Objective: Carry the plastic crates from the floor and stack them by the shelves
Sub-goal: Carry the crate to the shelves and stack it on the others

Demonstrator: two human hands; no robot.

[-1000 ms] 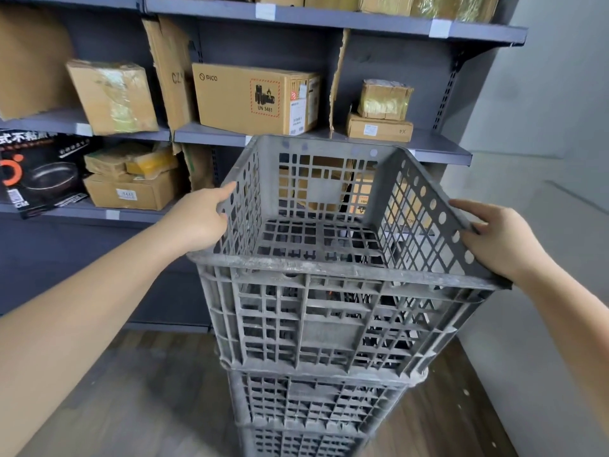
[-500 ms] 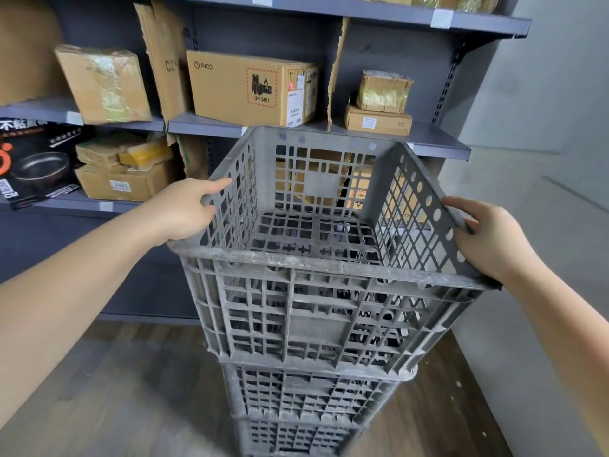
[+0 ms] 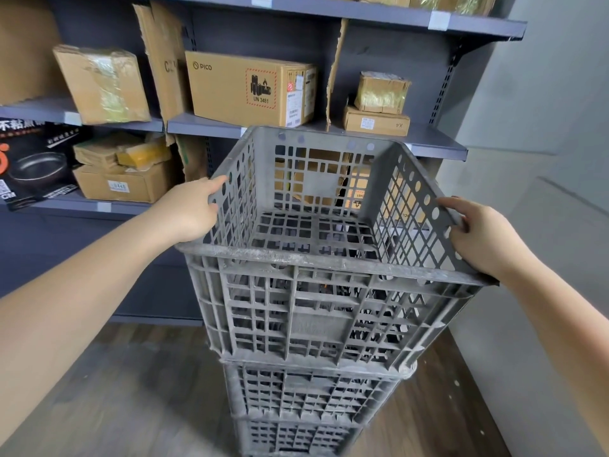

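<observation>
A grey lattice plastic crate (image 3: 316, 311) sits on top of a stack of two more grey crates (image 3: 306, 397) right in front of the dark shelves (image 3: 438, 145). My left hand (image 3: 191, 212) grips the top crate's left rim, thumb over the edge. On the right rim my right hand (image 3: 478, 235) holds the crate with fingers curled over the edge. The top crate is empty and sits roughly level on the one below.
Cardboard boxes fill the shelves, among them a large PICO box (image 3: 247, 87), two small stacked boxes (image 3: 379, 103) and a black frying-pan carton (image 3: 29, 163). A grey wall (image 3: 543, 291) runs close along the stack's right side. Wooden floor (image 3: 131, 407) lies to the left.
The top crate has shifted slightly left and lower in view with both hands staying on its rims; the shelves have drifted upward a little.
</observation>
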